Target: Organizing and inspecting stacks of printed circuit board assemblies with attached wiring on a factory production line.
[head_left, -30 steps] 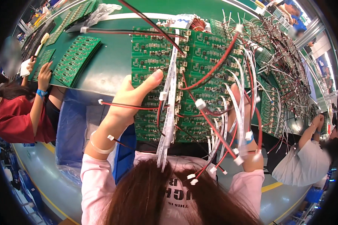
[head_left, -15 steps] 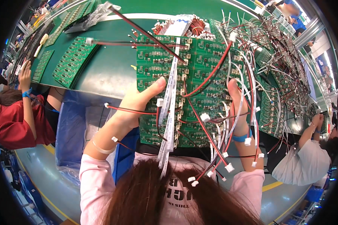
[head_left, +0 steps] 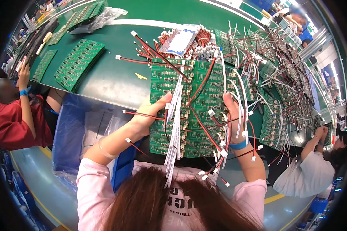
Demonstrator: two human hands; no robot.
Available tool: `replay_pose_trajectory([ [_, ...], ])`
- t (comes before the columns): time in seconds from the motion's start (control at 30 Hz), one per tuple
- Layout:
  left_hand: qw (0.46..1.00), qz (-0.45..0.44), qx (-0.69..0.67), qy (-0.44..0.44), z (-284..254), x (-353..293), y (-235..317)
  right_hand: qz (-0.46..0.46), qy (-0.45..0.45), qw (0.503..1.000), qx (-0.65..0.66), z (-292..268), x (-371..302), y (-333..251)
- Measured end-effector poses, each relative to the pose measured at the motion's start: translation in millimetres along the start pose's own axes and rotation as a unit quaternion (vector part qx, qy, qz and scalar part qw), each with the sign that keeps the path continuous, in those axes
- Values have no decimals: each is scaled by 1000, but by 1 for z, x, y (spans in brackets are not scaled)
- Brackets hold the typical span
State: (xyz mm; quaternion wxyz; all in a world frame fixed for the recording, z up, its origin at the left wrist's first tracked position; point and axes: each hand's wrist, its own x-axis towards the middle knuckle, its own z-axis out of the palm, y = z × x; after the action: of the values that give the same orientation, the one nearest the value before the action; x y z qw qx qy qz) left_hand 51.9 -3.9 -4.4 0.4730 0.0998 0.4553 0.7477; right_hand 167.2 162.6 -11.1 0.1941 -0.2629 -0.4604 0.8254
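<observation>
A wide green circuit board panel [head_left: 206, 86] is held up in front of me, over the table's near edge. My left hand [head_left: 150, 109] grips its left edge, thumb lying on the face. On the opposite edge my right hand [head_left: 235, 111] is closed the same way, thumb up. Red-and-black wires [head_left: 202, 123] with white plugs and white printed ribbon cables [head_left: 176, 111] hang from the panel across its face and below its lower edge. The fingers behind the panel are hidden.
Behind the panel lies a bundle of red-black cables [head_left: 204, 36] under a plastic bag [head_left: 180, 41]. Wired boards [head_left: 285, 81] heap up at right. Bare board panels [head_left: 79, 63] and a yellow piece [head_left: 141, 76] lie left. A blue lined bin [head_left: 71, 134] stands below. Co-workers sit on both sides.
Both hands have brought the panel lower and nearer to me, so more of the cable bundle behind it shows. The hanging wires have swung.
</observation>
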Motion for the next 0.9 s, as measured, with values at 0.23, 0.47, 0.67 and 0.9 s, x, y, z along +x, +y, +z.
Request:
replay_pose_trajectory([
  [0.23,1000,-23,-19,-4,-6,5,-4,2,37,999,24,1,4,4],
  [0.47,980,118,153,-50,15,-6,13,-173,-110,959,-196,5,3,-16],
  [0.67,987,103,108,-62,12,-16,15,-251,-47,937,-241,35,-25,-39],
  [0.9,979,138,148,-2,16,-23,19,-304,-61,899,-308,32,-23,-40],
])
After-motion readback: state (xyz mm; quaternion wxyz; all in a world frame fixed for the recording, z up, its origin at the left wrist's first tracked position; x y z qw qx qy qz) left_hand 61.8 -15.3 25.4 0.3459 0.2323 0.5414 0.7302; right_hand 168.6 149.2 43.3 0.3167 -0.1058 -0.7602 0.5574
